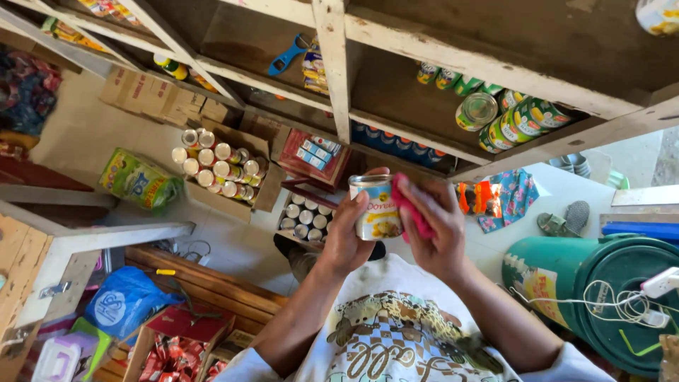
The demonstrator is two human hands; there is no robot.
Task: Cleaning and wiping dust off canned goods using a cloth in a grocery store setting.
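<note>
Hands meet over one can (pixel 377 206), held upright at chest height just below the wooden shelf (pixel 424 67); left hand (pixel 346 237) grasps its side, fingers curled round the label; right hand (pixel 438 226) clenches one pink cloth (pixel 410 209) against its right side; rigid and smooth, it looks fairly heavy, likely slippery, best held round the body; on that shelf about eight green cans (pixel 520 117); below it two boxes of tins (pixel 216 170).
</note>
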